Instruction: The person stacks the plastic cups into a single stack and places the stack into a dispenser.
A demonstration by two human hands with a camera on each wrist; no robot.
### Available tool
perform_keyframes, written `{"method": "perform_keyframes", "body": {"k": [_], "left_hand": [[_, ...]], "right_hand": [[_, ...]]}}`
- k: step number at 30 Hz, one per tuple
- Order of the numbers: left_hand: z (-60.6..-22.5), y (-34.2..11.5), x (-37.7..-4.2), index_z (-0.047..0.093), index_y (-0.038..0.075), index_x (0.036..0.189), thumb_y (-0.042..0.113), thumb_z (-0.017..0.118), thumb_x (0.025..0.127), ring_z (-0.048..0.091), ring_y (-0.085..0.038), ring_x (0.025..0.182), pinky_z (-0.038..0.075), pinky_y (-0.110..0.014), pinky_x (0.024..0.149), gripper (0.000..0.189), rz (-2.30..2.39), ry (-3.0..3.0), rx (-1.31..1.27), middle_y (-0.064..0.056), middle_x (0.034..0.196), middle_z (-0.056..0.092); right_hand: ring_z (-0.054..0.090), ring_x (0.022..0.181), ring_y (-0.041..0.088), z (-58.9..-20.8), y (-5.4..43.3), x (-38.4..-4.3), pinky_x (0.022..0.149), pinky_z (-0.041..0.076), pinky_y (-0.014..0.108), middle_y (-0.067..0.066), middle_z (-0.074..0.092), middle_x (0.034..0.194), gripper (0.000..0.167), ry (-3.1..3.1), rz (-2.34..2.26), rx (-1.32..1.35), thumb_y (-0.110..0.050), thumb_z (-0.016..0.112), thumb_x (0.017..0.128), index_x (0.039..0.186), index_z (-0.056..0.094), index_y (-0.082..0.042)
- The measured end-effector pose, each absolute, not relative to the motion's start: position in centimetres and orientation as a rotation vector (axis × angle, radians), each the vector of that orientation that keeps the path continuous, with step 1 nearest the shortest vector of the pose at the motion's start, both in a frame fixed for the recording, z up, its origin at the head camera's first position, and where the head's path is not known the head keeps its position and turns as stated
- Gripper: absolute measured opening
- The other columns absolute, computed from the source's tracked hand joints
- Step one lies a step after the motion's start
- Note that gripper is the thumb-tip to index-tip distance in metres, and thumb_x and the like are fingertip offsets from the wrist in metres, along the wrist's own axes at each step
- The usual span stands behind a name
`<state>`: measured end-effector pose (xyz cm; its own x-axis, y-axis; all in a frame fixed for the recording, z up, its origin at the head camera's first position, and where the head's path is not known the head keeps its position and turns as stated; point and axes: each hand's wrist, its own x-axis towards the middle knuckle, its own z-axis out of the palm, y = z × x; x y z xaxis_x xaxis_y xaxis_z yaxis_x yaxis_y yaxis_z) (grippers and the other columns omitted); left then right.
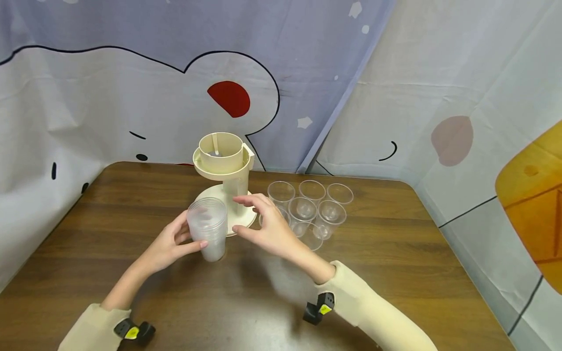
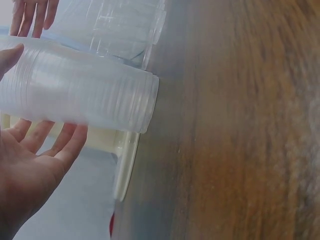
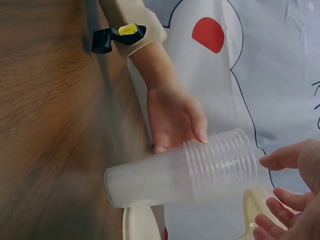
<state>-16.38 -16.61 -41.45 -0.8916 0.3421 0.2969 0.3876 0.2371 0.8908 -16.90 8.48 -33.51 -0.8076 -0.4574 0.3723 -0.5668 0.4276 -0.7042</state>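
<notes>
while the left hand curls round the stack of clear cups, the right hand hangs just beside its rims, thumb and fingers apart with nothing between them. the stack sits between the left thumb and fingers, rims up and leaning slightly, its lower part reaching below the grip; whether its base touches the table i cannot tell. just behind it is the cream stand, and to the right a group of loose cups stands rims up, partly behind the right hand. only the head view takes in the whole stand, with its round base and the ring at its top, as well as the full group of cups. the left wrist view shows four left fingers along one side of the stack and the thumb on the other, but cuts off the rim end. that end is plain in the right wrist view, where the ribbed rims face the right fingers across a small gap and the left fingers are mostly hidden.
</notes>
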Motion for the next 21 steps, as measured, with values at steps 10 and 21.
{"method": "perform_keyframes", "body": {"k": [10, 21], "left_hand": [[-41.5, -16.6, -16.3, 0.036, 0.001, 0.142, 0.001, 0.073, 0.082, 0.055, 0.007, 0.108, 0.047, -0.011, 0.089, 0.07, -1.78, -2.419, -0.728, 0.009, 0.122, 0.051], [-41.6, -16.6, -16.4, 0.037, 0.001, 0.141, 0.001, 0.073, 0.082, 0.054, 0.006, 0.109, 0.047, -0.011, 0.09, 0.069, -1.792, -2.404, -0.744, 0.009, 0.123, 0.05]], "right_hand": [[0.056, 0.113, 0.024, -33.8, 10.4, -16.4, 0.1, 0.047, 0.038, 0.008, 0.061, 0.12, 0.051, -2.56, 1.379, 0.883, -0.009, 0.077, 0.077, 0.125, 0.059, -0.006], [0.057, 0.11, 0.023, -33.7, 12.8, -16.1, 0.098, 0.046, 0.042, 0.008, 0.061, 0.121, 0.051, -2.575, 1.336, 0.814, -0.01, 0.076, 0.078, 0.126, 0.058, -0.007]]}}
